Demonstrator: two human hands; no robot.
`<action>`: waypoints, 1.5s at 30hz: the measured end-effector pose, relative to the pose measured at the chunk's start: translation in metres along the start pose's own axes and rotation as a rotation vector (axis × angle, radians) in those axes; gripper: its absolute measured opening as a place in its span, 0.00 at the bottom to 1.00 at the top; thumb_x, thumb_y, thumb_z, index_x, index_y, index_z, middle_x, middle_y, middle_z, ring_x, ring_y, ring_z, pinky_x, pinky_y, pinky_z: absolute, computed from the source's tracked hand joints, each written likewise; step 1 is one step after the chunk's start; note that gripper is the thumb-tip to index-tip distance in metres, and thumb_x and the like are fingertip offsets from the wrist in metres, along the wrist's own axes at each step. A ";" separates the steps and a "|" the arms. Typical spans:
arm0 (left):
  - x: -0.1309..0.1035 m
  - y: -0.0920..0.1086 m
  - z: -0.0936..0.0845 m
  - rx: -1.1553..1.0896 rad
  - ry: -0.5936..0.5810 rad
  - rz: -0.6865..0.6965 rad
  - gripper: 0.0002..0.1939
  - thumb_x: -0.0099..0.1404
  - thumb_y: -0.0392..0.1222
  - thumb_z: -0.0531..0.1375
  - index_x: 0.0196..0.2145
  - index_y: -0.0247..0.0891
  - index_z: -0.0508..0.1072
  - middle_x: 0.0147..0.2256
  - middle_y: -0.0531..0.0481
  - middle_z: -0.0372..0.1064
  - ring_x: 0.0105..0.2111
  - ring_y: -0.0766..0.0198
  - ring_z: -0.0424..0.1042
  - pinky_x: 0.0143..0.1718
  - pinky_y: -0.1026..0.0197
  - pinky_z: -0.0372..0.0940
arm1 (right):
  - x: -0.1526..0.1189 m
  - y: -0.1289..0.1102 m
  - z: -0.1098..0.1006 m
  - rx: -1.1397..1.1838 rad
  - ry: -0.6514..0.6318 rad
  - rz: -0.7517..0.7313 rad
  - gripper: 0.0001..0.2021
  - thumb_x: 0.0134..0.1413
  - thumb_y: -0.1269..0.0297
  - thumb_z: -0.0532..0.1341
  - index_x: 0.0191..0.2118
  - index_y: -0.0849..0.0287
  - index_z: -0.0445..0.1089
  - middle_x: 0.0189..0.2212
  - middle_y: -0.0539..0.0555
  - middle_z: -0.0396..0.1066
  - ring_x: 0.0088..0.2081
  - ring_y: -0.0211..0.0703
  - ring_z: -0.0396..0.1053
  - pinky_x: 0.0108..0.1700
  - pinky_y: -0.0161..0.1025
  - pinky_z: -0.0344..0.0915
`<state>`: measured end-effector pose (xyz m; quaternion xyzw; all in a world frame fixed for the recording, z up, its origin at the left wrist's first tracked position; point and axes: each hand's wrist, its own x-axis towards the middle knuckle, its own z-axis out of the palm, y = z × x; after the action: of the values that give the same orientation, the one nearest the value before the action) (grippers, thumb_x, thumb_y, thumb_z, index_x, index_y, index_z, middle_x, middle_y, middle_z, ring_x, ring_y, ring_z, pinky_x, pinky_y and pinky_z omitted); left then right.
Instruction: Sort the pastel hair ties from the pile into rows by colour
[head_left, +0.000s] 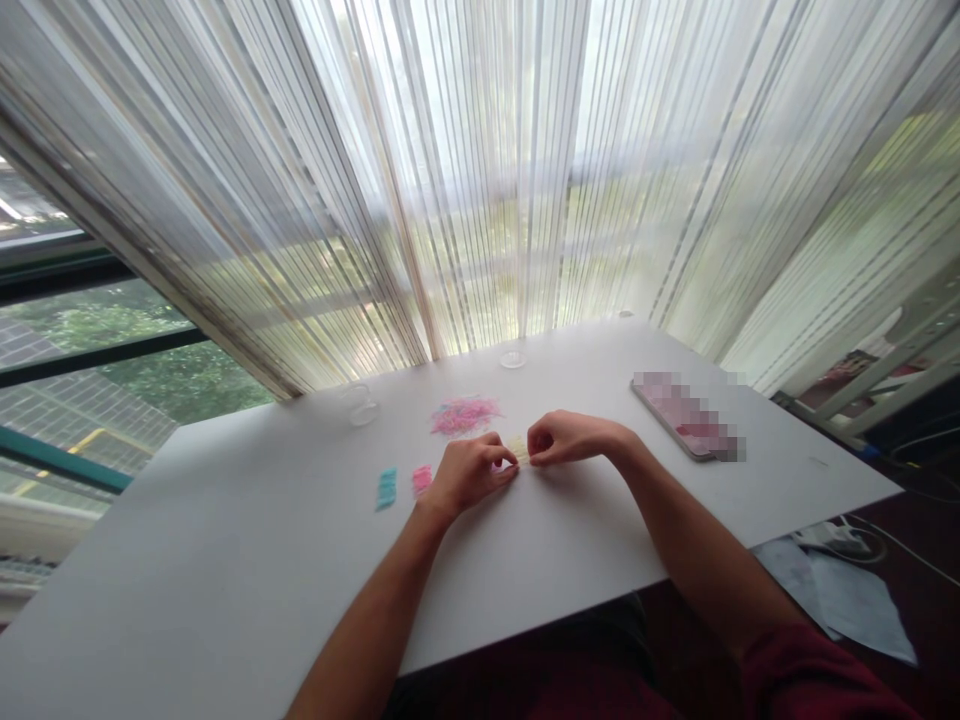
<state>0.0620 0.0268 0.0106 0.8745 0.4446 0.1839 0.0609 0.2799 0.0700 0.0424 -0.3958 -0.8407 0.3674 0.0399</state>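
My left hand (480,472) and my right hand (566,438) rest close together on the white table, fingers bent inward. Between their fingertips lie small pale yellow pieces (517,449). The fingers of each hand are closed at these pieces, but what they pinch is too small to make out. Left of my left hand is a little group of pink pieces (422,479), and further left a row of turquoise pieces (386,489). Behind the hands spreads a loose pile of mixed pink, purple and blue pieces (465,415).
A phone (679,418), partly pixelated, lies at the right. Clear round objects stand toward the back, one at the left (364,408) and one near the middle (513,359). A striped sheer curtain (495,200) hangs behind the table (262,560).
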 end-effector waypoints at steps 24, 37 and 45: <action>0.001 0.000 0.004 0.034 0.037 -0.007 0.09 0.63 0.47 0.61 0.31 0.43 0.79 0.31 0.53 0.73 0.25 0.68 0.67 0.25 0.65 0.52 | 0.004 0.001 0.003 -0.068 0.034 0.069 0.07 0.44 0.61 0.63 0.26 0.59 0.74 0.25 0.51 0.74 0.27 0.40 0.67 0.26 0.34 0.57; 0.024 -0.087 -0.062 0.079 -0.120 -0.393 0.17 0.64 0.40 0.56 0.50 0.40 0.73 0.44 0.49 0.75 0.35 0.63 0.73 0.38 0.63 0.67 | 0.029 0.032 0.011 -0.026 0.514 0.000 0.09 0.54 0.63 0.57 0.34 0.59 0.74 0.29 0.52 0.73 0.30 0.38 0.68 0.33 0.34 0.61; 0.066 -0.101 -0.045 0.176 -0.259 -0.306 0.20 0.66 0.37 0.53 0.54 0.37 0.71 0.52 0.44 0.70 0.47 0.60 0.72 0.52 0.61 0.64 | 0.055 0.044 0.026 0.079 0.710 -0.109 0.09 0.56 0.66 0.57 0.37 0.60 0.75 0.29 0.52 0.73 0.29 0.37 0.67 0.35 0.34 0.64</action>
<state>0.0043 0.1377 0.0425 0.8151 0.5750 0.0189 0.0683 0.2609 0.1111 -0.0169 -0.4514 -0.7794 0.2365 0.3644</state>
